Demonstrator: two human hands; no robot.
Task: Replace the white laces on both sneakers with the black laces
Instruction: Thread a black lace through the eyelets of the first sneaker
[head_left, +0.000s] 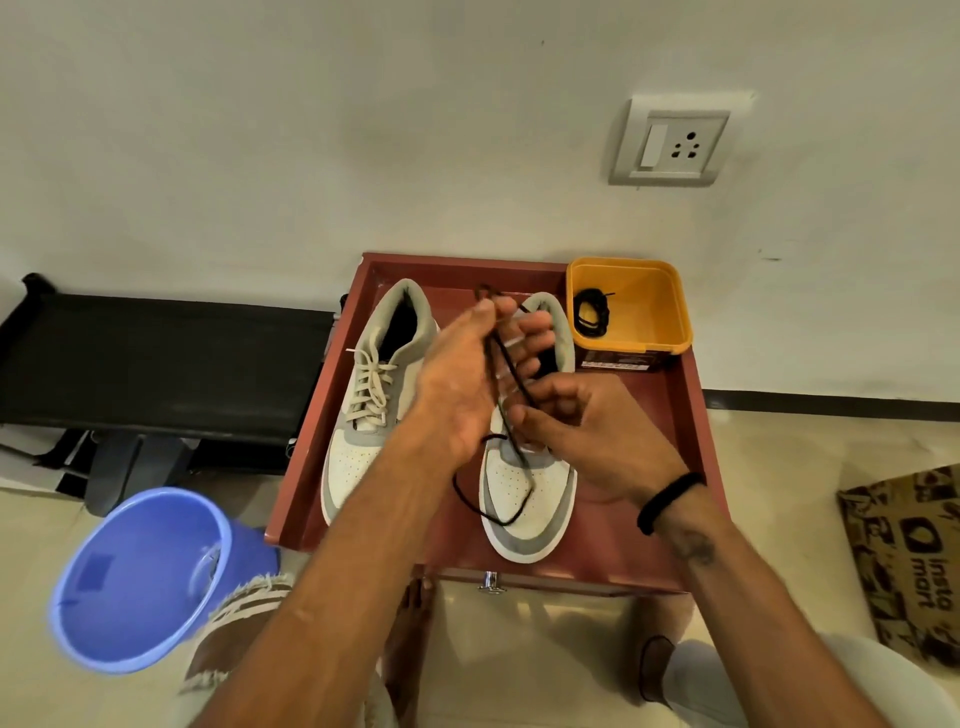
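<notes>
Two grey-and-white sneakers lie in a red drawer (680, 415). The left sneaker (363, 431) still carries white laces (370, 389). Over the right sneaker (524, 499), both my hands hold one black lace (511, 384). My left hand (467, 379) pinches its upper part between thumb and fingers. Lower down, my right hand (582, 426) grips the same lace above the shoe's eyelets. A loose loop of that lace hangs across the toe. A second black lace (591, 312) lies coiled in a yellow tub (649, 312) at the drawer's far right corner.
A blue bucket (140, 577) stands on the floor at the left. Further back on the left is a black bench (166, 358). A printed paper bag (914, 561) lies at the right. The wall with a socket plate (670, 140) is right behind the drawer.
</notes>
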